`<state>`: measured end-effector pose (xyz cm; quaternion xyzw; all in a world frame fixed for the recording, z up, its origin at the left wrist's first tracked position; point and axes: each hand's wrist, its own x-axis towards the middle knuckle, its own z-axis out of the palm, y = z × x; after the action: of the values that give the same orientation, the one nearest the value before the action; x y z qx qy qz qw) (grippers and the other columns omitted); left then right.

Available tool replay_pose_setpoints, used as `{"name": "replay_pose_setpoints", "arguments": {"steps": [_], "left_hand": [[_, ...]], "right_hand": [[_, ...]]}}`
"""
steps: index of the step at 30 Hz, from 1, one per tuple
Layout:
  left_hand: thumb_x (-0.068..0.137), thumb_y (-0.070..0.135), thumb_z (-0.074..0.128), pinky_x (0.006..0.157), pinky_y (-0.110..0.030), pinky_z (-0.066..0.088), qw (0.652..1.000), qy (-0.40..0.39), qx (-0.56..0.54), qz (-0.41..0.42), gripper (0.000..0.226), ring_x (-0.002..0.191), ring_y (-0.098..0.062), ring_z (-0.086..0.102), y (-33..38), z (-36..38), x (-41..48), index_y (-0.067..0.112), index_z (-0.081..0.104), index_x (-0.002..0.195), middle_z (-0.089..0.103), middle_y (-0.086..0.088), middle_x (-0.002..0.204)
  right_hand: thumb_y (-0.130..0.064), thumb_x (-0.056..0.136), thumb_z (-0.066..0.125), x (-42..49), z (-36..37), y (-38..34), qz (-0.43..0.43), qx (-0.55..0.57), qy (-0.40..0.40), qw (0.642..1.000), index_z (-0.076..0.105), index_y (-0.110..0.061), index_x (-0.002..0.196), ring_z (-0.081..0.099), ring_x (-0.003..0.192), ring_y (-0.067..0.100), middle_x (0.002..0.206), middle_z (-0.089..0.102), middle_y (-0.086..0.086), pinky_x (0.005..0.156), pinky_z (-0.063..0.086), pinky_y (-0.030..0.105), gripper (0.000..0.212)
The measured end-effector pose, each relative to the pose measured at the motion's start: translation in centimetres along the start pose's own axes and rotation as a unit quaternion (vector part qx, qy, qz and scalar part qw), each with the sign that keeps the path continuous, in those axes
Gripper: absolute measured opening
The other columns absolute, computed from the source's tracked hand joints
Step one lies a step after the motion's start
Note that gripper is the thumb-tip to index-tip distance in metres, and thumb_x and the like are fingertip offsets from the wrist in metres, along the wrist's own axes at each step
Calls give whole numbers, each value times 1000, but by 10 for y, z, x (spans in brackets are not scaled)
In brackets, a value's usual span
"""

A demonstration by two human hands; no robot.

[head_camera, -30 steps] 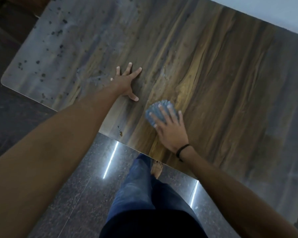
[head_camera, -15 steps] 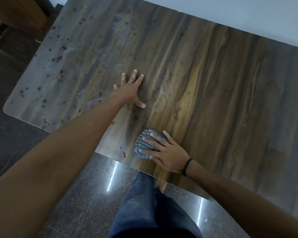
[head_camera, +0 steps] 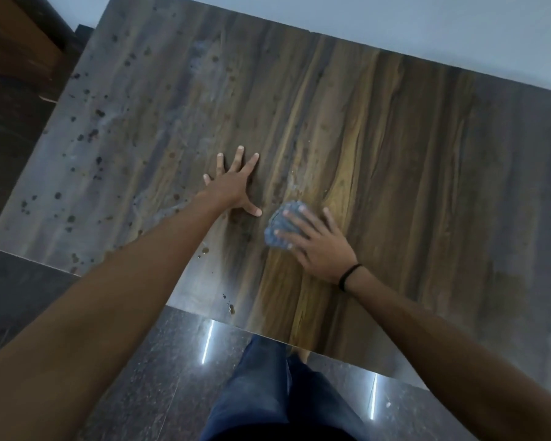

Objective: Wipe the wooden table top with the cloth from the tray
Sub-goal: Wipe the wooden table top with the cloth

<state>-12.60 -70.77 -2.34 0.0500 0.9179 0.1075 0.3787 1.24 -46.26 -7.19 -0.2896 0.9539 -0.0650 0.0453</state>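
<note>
Here, the right hand [head_camera: 318,249] lies flat with straight fingers on the blue cloth [head_camera: 279,226], pressing it onto the wooden table top [head_camera: 427,160]. Just past it, the left hand [head_camera: 233,186] rests flat, fingers spread wide. Farther left are dark spots [head_camera: 89,135].

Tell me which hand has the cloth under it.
The right hand, with the black wristband, presses the blue cloth; the left hand lies spread on the table top.
</note>
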Motion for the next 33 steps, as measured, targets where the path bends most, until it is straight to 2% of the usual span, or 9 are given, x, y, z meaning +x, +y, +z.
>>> {"name": "replay_pose_setpoints", "arguments": {"steps": [2,4,8,10,15,20,24,30,33], "left_hand": [[62,52,89,114,-73,3,1000,3,17,8,142,146,-38,-29,1,-5,4,40,-16,156,-37,11,158],[62,55,89,115,-71,1,1000,15,15,17,141,147,-38,-29,1,-15,11,40,-15,156,-35,10,159],[61,55,89,114,-71,1,999,29,-4,26,139,147,-38,-28,-2,-40,28,44,-14,155,-35,11,159],[61,54,89,114,-71,0,999,27,0,34,139,147,-37,-29,-2,-47,33,45,-14,155,-36,10,159],[60,56,89,115,-71,0,998,36,15,53,139,147,-36,-29,1,-54,50,45,-13,155,-35,8,160],[62,53,89,110,-75,0,998,27,5,60,135,147,-33,-30,13,-60,65,48,-8,155,-33,10,160],[57,51,92,107,-78,-1,998,24,17,53,138,146,-32,-33,20,-64,74,51,-7,154,-34,11,159],[63,52,88,112,-73,0,997,31,19,61,129,147,-35,-29,23,-80,86,51,-3,155,-29,9,162],[64,49,89,113,-73,3,998,43,12,52,129,149,-35,-25,29,-87,93,50,-2,155,-25,9,164]], "right_hand": [[-42,105,37,23,-9,13,139,29,8,990,36,-41,153,13,155,25,166,23,-5,118,19,64,48],[-42,105,36,29,-7,2,169,36,17,985,32,-38,155,10,155,30,167,20,-1,118,19,64,51],[-43,108,32,4,2,-9,-59,13,-33,998,27,-42,157,7,156,25,168,16,-4,124,12,56,49],[-44,108,30,14,-3,15,-77,-8,-28,997,27,-45,155,9,156,22,168,17,-7,123,12,57,48],[-43,104,33,56,-14,31,212,41,12,976,22,-43,157,6,156,25,168,16,-6,118,18,65,54],[-45,106,33,39,-1,25,-7,1,-10,1000,26,-47,155,14,155,22,167,22,-7,120,16,60,49],[-48,105,29,68,-17,40,210,47,-4,977,21,-47,155,1,155,20,168,18,-6,121,13,63,51],[-49,107,31,59,-8,56,-69,0,-36,997,24,-50,154,10,156,22,168,17,-9,123,11,59,48],[-50,106,27,85,-23,79,161,42,-33,985,20,-50,155,-2,155,17,168,13,-11,123,7,60,49]]}}
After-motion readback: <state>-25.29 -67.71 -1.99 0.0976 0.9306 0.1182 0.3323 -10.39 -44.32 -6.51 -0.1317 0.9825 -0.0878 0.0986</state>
